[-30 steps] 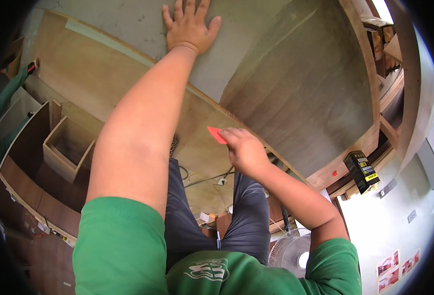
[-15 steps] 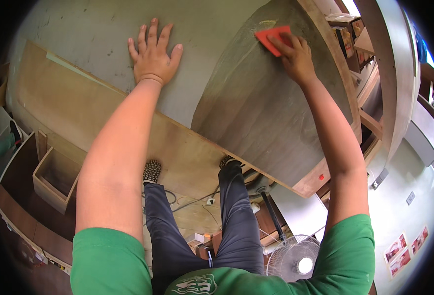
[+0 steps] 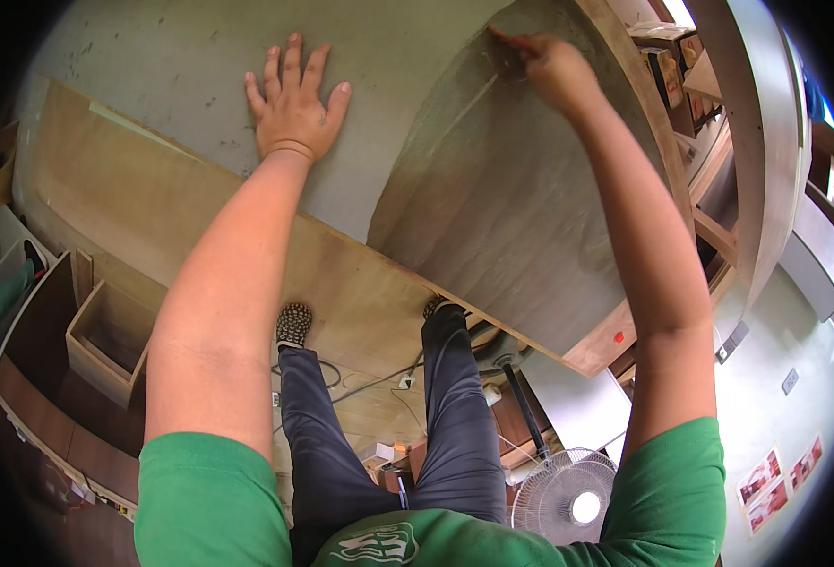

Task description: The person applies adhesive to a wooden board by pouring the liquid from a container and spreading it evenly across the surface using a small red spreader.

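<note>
the red scraper [image 3: 511, 40] is at the far end of the worktop [image 3: 171, 85], at the upper edge of the dark patch [image 3: 502, 208]. it shows nearly edge-on and blurred, thin and stiff-looking; whether it touches the surface, i cannot tell. the right hand [image 3: 560, 74] is clamped on it, fingers curled. well apart, the left hand [image 3: 294, 123] lies palm down with fingers spread on the pale grey part, holding nothing.

as for how far things have come, the brown-grey layer covers the right part of the worktop, while the left part looks bare of it, so i would judge the surface only partly covered. a pale streak beside the scraper suggests the layer there is not yet even.

the dark patch has a faint sheen, soft streaks and a curved border; the grey part is dull, with small dark scuffs. a plain wooden strip [image 3: 658, 142] edges the right side, with a red spot [image 3: 618, 337] near its lower corner.

farther out are a square wooden box [image 3: 110, 326], patterned shoes [image 3: 294, 326] and a round fan [image 3: 565, 501] with a wire cage.
</note>
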A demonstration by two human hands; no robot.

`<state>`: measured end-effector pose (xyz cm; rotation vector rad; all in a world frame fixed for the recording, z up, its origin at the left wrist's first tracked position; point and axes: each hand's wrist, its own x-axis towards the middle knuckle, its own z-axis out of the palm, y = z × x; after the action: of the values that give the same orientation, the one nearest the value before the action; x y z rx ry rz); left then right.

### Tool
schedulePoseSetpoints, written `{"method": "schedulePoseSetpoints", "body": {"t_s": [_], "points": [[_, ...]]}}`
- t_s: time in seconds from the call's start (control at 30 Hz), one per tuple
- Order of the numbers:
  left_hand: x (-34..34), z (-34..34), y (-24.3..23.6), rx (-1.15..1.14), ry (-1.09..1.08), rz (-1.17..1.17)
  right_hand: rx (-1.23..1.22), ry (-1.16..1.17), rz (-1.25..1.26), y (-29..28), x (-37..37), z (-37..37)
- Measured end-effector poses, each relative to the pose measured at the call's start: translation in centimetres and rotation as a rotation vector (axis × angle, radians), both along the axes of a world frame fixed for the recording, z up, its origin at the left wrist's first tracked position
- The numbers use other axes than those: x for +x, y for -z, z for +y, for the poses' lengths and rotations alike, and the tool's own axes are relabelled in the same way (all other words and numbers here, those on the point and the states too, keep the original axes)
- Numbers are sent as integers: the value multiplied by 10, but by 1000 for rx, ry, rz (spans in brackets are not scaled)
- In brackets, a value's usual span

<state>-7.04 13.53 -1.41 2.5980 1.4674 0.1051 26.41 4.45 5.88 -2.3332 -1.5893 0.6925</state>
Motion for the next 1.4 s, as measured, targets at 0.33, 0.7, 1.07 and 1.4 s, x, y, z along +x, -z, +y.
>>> {"method": "schedulePoseSetpoints", "body": {"t_s": [0.33, 0.7, 1.07, 1.4], "points": [[-2, 0, 0, -18, 6, 30, 22, -444, -188, -12, -158, -134], [4, -3, 1, 7, 12, -45, 118, -284, -278, -17, -119, -99], [1, -2, 1, 20, 14, -42, 51, 53, -148, -21, -79, -104], [-9, 4, 9, 59, 47, -55, -51, -272, -80, -14, -187, -121]]}}
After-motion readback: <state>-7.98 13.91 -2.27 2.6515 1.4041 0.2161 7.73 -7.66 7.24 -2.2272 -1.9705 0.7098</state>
